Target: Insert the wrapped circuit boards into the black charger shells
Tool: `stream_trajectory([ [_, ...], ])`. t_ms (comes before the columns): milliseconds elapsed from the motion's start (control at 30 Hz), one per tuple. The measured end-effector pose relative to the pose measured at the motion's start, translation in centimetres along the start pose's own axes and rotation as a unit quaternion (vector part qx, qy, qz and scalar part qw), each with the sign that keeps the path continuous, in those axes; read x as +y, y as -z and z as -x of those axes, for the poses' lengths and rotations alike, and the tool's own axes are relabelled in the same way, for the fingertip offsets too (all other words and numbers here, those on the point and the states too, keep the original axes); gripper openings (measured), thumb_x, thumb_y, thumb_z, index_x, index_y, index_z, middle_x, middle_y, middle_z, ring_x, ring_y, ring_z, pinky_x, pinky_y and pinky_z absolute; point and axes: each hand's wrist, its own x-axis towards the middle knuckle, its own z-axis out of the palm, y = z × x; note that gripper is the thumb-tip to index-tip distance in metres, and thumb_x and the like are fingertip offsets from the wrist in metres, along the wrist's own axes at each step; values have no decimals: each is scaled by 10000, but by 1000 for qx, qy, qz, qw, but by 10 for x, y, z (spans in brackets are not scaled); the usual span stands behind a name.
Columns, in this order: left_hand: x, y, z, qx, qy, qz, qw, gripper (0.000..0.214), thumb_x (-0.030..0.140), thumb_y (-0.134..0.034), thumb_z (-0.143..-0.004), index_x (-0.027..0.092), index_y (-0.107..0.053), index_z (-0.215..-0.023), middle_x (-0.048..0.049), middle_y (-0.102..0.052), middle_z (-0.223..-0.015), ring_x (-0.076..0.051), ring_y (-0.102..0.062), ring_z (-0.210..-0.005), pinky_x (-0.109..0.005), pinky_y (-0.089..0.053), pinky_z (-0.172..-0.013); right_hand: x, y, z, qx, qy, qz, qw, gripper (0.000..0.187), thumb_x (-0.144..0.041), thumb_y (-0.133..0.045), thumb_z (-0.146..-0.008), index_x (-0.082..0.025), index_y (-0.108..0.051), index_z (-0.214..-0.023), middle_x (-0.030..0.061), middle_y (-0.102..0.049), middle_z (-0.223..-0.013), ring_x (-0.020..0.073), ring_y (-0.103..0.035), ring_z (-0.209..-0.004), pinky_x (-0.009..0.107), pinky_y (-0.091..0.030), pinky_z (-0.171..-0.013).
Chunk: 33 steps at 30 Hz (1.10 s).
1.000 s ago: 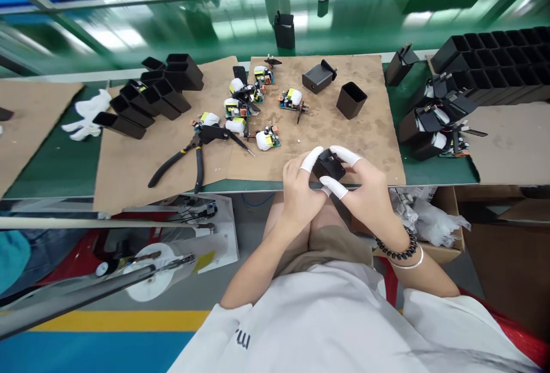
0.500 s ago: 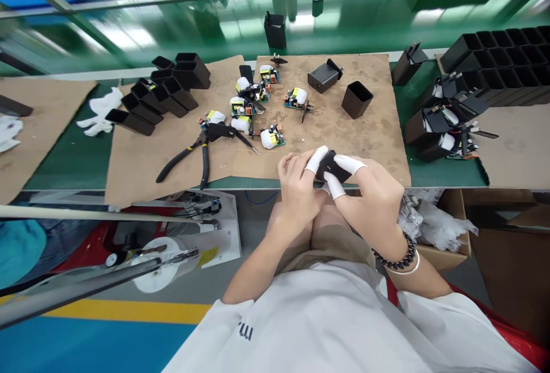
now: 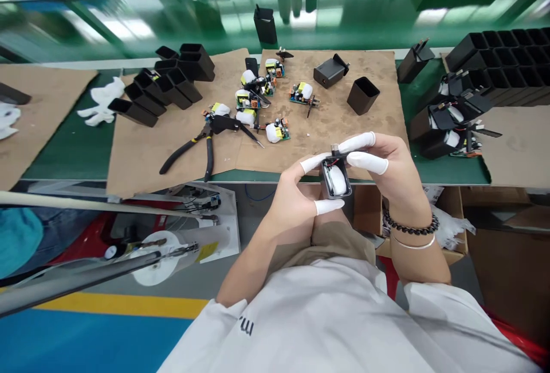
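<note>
My left hand (image 3: 291, 196) grips a black adapter housing (image 3: 340, 195) over the table's front edge, thumb and fingers on opposite sides. Its open end faces me, with a white-wrapped part (image 3: 337, 179) and a bit of red wire inside. At the far side of the opening, my right hand (image 3: 397, 169) pinches a black plug cover (image 3: 340, 156) between white-cotted fingertips. White finger cots also cover fingertips of the left hand. Beyond the hands lie a loose circuit board (image 3: 277, 131) and an open black housing (image 3: 363, 95).
Black-handled pliers (image 3: 209, 138) lie on the cardboard (image 3: 296, 155) beside several circuit boards. Open housings (image 3: 137, 103) cluster at left; rows of housings (image 3: 494, 58) stand at right. A closed adapter (image 3: 330, 71) lies at the back. A carton (image 3: 455, 207) with plastic bags sits below right.
The housing has turned so its open end and white contents show. My right hand has moved up and right to the plug cover; my left hand now grips the housing's sides.
</note>
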Motion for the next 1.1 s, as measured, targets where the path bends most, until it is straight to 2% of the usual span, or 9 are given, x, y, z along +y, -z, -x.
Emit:
stream_trajectory([
  [100,1,0,3,10,23,-8,1000,730,285,-988,-510,167,-761,-1193,-95,-796,-1206,-306,-733,-1125,-451,-577,-1065,11,-16,17,95,43,30,994,206,-297,-832,-808,-256,-784,-1004,12,-807,-961,195,-773,-873,335,-673,-774],
  [167,0,0,5,28,36,-23,999,768,311,-992,-514,159,-745,-1226,-109,-786,-1238,-310,-731,-1132,-462,-574,-1071,20,-28,35,196,119,99,968,290,-253,-810,-839,-272,-730,-1117,37,-772,-1113,203,-757,-950,353,-670,-790],
  [233,-2,-1,7,39,36,-34,998,775,326,-989,-539,163,-735,-1252,-111,-780,-1256,-305,-731,-1137,-456,-579,-1067,29,-37,53,243,185,151,940,376,-208,-795,-848,-290,-686,-1199,60,-716,-1243,223,-741,-1024,374,-667,-783],
  [333,-6,-1,8,36,15,-30,999,772,332,-989,-562,177,-731,-1273,-110,-771,-1288,-309,-725,-1180,-450,-568,-1096,36,-39,69,223,222,181,932,475,-168,-778,-842,-314,-665,-1280,70,-686,-1302,260,-729,-1116,397,-668,-785],
  [500,-8,1,9,7,-51,-21,998,712,272,-961,-611,193,-728,-1279,-110,-744,-1365,-323,-676,-1314,-444,-510,-1184,20,-18,61,163,241,178,940,479,-168,-775,-843,-333,-720,-1289,45,-721,-1380,311,-706,-1260,560,-612,-1057],
  [667,-4,3,8,-9,-125,-56,991,594,228,-881,-719,182,-710,-1286,-108,-749,-1349,-287,-701,-1275,-413,-553,-1133,-8,-5,52,52,178,204,961,251,-187,-776,-881,-326,-807,-1088,24,-826,-1174,286,-791,-1101,482,-675,-947],
  [800,-1,2,6,7,-125,-97,987,552,242,-873,-744,175,-714,-1267,-109,-763,-1313,-277,-718,-1232,-406,-575,-1097,-20,-8,56,51,174,273,945,208,-188,-783,-884,-331,-827,-1028,7,-824,-1190,266,-807,-1050,436,-685,-920],
  [967,-2,1,4,13,-152,-87,984,567,196,-888,-735,171,-710,-1273,-107,-763,-1316,-262,-718,-1229,-381,-569,-1101,-22,-13,60,52,190,344,918,375,-157,-775,-888,-361,-794,-1202,4,-797,-1270,271,-794,-1108,433,-673,-974],
  [1100,-2,1,4,9,-167,-89,982,560,145,-873,-731,182,-713,-1267,-101,-762,-1317,-255,-716,-1229,-380,-558,-1113,-19,-14,60,64,199,326,922,352,-145,-787,-877,-367,-812,-1149,-5,-817,-1208,259,-805,-1050,412,-684,-919],
])
